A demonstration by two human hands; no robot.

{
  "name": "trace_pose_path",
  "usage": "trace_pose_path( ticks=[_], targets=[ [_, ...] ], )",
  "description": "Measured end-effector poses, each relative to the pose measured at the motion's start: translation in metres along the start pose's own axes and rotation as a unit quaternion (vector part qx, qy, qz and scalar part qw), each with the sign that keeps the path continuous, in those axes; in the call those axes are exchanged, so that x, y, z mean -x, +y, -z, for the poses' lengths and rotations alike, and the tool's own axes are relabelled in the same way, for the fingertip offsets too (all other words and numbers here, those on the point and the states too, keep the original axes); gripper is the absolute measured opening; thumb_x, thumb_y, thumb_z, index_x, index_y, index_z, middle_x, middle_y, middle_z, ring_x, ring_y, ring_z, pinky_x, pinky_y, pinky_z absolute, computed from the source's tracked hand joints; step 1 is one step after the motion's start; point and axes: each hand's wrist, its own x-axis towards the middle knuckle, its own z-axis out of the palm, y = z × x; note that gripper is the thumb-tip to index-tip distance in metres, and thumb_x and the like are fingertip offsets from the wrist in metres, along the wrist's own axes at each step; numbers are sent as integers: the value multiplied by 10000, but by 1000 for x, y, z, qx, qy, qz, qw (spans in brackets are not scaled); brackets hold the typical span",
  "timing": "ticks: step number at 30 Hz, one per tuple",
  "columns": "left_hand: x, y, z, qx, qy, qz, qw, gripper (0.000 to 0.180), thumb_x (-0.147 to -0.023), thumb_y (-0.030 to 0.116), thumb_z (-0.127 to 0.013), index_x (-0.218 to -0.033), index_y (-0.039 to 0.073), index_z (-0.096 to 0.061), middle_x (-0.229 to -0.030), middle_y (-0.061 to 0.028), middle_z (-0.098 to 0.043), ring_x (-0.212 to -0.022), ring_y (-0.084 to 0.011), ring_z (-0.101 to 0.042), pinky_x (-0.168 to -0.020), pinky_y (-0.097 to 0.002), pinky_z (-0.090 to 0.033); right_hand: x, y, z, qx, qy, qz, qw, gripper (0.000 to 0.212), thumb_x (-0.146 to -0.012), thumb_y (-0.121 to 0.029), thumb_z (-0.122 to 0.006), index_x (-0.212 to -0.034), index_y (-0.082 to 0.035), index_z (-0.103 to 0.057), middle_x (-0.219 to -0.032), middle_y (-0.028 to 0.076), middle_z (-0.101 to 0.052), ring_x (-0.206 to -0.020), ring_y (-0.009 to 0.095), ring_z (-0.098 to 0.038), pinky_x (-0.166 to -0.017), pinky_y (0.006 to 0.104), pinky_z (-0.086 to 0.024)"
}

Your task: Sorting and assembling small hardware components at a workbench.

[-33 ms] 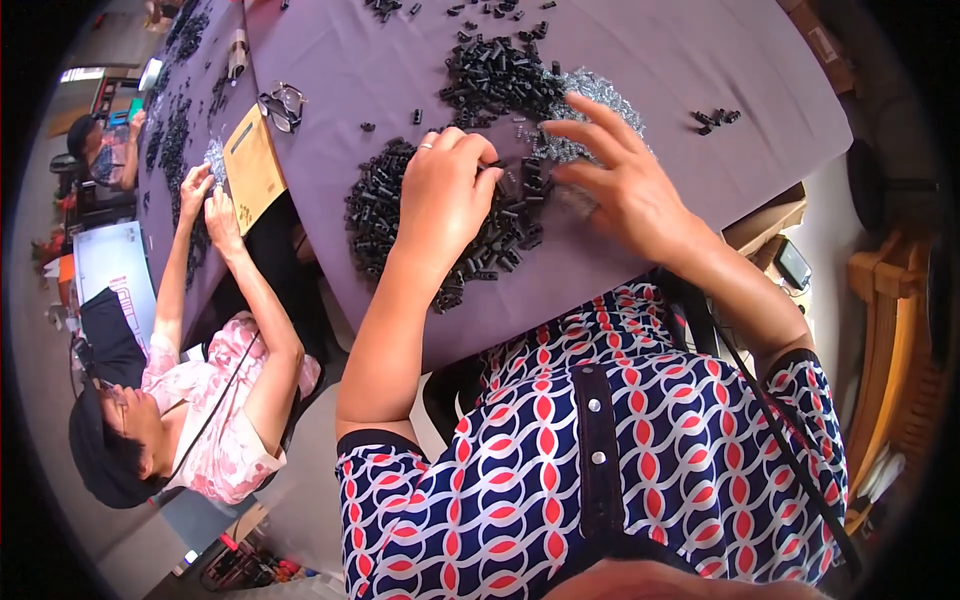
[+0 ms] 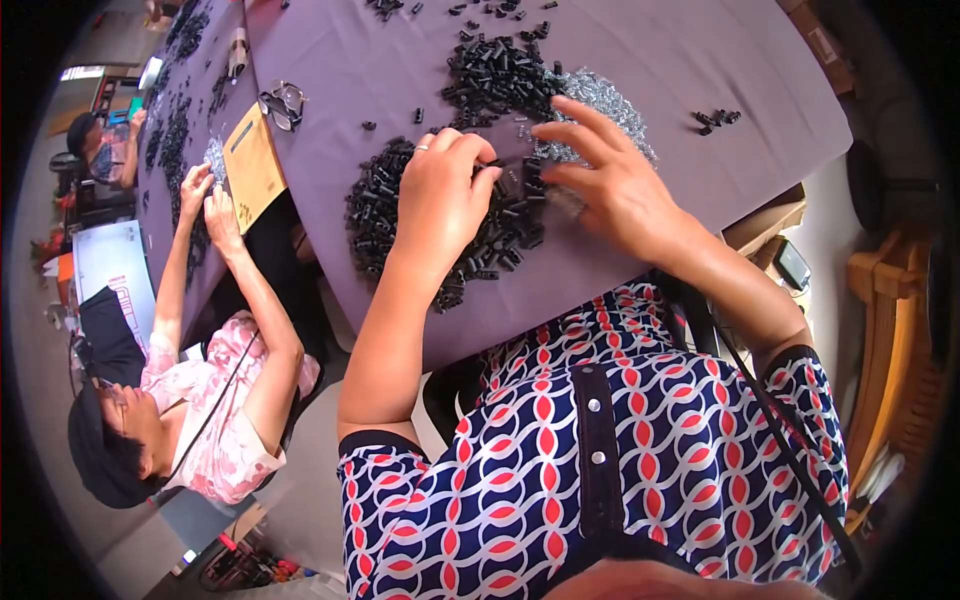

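My left hand (image 2: 445, 192), with a ring on one finger, hangs over the large near heap of small black plastic parts (image 2: 380, 215). Its thumb and forefinger are pinched on a small black plastic part (image 2: 497, 163), mostly hidden by the fingers. To its right, my right hand (image 2: 625, 185) has its fingers stretched out and apart, pointing left; nothing shows in it. Its fingertips are beside a heap of small shiny clear or silvery pieces (image 2: 612, 105) and close to the right edge of the black heap. A second black heap (image 2: 495, 80) lies farther off, touching the shiny one.
A purple-grey cloth (image 2: 720, 170) covers the table. Few black parts (image 2: 716, 121) lie to the right; eyeglasses (image 2: 284, 106) and a tan envelope-like sheet (image 2: 255, 165) lie left. A co-worker (image 2: 215, 400) in a black cap handles small pieces there. A wooden chair (image 2: 880, 330) stands right.
My right hand has shifted slightly left and downward in the picture. My left hand stays nearly in place, still pinched.
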Motion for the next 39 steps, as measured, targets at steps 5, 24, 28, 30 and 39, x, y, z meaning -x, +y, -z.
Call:
trace_pose_path(
  ticks=[5, 24, 28, 30, 39],
  targets=[
    [23, 2, 7, 221, 55, 144, 963, 115, -857, 40, -686, -967, 17, -659, -868, -85, -689, -766, -190, -648, -724, -329, -520, -33, -13, -30, 99, -31, 9, 995, 84, -706, -166, -648, -739, -98, -686, -986, 64, -590, -1037, 252, -531, -855, 368, -436],
    [63, 19, 2, 569, 53, 216, 792, 154, -922, 8, -645, -1063, -53, -650, -930, -90, -711, -799, -109, -667, -743, -240, -547, -26, -23, 6, -206, -61, -97, 972, 265, -749, 55, -633, -999, -21, -587, -1012, 84, -580, -950, 232, -590, -797, 361, -492],
    [53, 42, -11, 579, 31, 234, 780, 146, -919, 20, -655, -1048, -49, -668, -896, -46, -700, -785, -84, -648, -734, -227, -536, -1, -27, 5, -399, -16, -158, 903, 175, -870, 33, -603, -1041, -2, -595, -1019, 73, -613, -957, 144, -627, -809, 296, -516],
    [51, 47, -17, 573, 11, 224, 788, 144, -920, 21, -655, -1046, -49, -668, -879, -28, -691, -774, -76, -635, -715, -216, -521, 9, -27, 6, -429, 22, -162, 889, 147, -889, 31, -590, -1033, 3, -599, -1020, 75, -621, -987, 146, -626, -848, 299, -518],
    [51, 66, -27, 486, -24, 203, 849, 149, -916, 27, -665, -1050, -36, -665, -862, -16, -693, -740, -48, -609, -679, -217, -507, 30, -20, 15, -286, 69, -23, 955, 269, -781, 56, -645, -1041, 2, -606, -980, 127, -637, -918, 295, -659, -810, 346, -538]
  ],
)
